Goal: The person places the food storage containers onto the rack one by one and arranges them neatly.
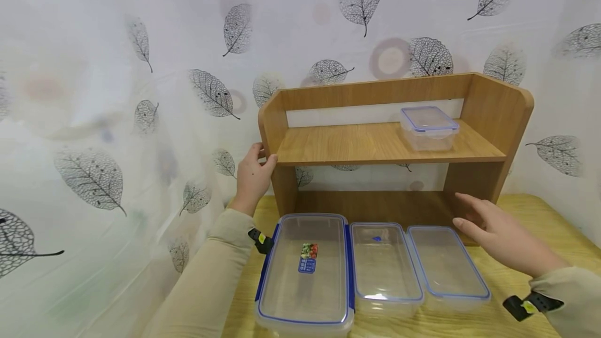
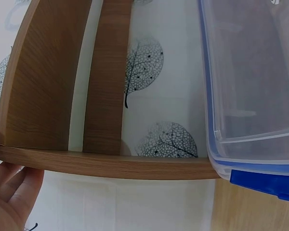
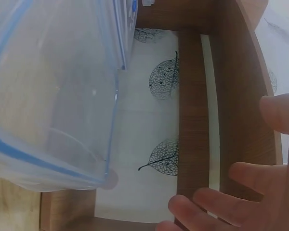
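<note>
- The beige left sleeve (image 1: 206, 280), of soft, wrinkled cloth, enters from the bottom edge.
- The large food container (image 1: 302, 293) stands on the yellowish wood-grain counter (image 1: 540, 213); it is rectangular, of clear plastic, with dark-blue side clips. Next to it are the middle container (image 1: 387, 265) and the right container (image 1: 448, 262), smooth and blue-rimmed.
- The right hand (image 1: 490, 228) is close to the right side panel (image 1: 495, 119); its fingers are parted, slightly bent, and hold nothing. Whether they touch the panel, I cannot tell.
- The left hand (image 1: 253, 176) grips the front edge of the left side panel (image 1: 274, 119), its fingers closed around it.
- The two-tier wooden shelf (image 1: 347, 142) is behind the containers, brown, grained, with rounded corners. For good steadying, I would hold both panels at equal height and keep it level, because the small lidded box (image 1: 429, 129) on the upper board could slide.
- Behind is the pale wall covering (image 1: 188, 14), printed with skeleton leaves.
</note>
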`<state>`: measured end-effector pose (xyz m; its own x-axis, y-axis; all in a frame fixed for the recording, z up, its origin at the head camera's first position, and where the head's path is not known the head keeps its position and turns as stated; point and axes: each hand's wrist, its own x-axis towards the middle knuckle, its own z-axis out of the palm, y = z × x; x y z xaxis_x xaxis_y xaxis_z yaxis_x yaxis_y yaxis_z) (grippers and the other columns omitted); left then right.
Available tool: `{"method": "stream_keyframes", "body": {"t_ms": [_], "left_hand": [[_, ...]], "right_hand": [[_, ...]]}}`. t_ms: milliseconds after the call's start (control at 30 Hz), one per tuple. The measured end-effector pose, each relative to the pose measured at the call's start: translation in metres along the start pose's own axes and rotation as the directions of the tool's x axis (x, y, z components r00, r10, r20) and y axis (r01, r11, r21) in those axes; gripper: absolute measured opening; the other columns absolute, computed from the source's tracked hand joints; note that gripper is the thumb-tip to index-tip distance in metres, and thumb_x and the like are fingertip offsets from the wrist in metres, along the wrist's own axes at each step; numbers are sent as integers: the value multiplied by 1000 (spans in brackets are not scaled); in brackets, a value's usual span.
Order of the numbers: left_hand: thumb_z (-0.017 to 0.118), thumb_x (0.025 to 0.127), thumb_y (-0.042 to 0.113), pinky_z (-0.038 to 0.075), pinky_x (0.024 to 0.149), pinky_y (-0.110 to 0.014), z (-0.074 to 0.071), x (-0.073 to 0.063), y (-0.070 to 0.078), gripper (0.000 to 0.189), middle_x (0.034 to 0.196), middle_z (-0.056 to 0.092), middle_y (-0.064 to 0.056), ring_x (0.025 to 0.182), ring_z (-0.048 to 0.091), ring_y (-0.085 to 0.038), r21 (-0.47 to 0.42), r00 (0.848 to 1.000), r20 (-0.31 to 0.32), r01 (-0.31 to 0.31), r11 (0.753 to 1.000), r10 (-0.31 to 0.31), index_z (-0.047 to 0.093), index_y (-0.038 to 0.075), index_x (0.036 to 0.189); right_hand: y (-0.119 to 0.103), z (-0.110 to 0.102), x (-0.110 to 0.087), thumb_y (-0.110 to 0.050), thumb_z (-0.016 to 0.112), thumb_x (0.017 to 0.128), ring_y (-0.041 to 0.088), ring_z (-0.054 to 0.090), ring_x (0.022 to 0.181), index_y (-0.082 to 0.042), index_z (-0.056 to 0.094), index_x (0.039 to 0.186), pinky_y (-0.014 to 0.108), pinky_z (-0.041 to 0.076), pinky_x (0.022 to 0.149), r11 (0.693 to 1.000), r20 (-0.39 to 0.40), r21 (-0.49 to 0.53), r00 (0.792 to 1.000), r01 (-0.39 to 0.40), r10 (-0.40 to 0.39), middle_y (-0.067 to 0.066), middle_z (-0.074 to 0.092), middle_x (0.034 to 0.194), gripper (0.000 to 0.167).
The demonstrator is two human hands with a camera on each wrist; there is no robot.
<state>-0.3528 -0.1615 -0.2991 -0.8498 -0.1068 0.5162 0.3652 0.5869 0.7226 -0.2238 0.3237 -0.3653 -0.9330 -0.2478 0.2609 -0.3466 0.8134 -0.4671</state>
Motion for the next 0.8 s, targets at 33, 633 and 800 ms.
{"method": "stream_keyframes", "body": {"t_ms": [33,633,800], "left_hand": [[61,101,33,60,86,-45,0,0,0,41,132,63,-15,112,66,-33,2,1000,0,0,1000,0,57,14,137],[61,101,34,59,88,-45,1,1,-2,40,132,63,-14,113,66,-33,5,1000,-1,3,1000,-3,58,14,136],[60,101,35,59,89,-45,1,1,-2,40,132,63,-14,112,66,-34,12,1000,0,4,1000,-4,58,14,136]], "right_hand": [[1,1,-1,-38,52,106,51,52,120,3,28,156,68,47,89,1000,1,2,1000,0,0,33,41,146,69],[17,27,-19,-39,50,107,44,61,111,8,27,153,57,56,78,994,116,53,989,-99,92,26,61,127,70],[23,35,-25,-38,49,108,47,60,112,10,27,152,59,55,81,991,125,72,986,-116,106,29,60,128,69]]}}
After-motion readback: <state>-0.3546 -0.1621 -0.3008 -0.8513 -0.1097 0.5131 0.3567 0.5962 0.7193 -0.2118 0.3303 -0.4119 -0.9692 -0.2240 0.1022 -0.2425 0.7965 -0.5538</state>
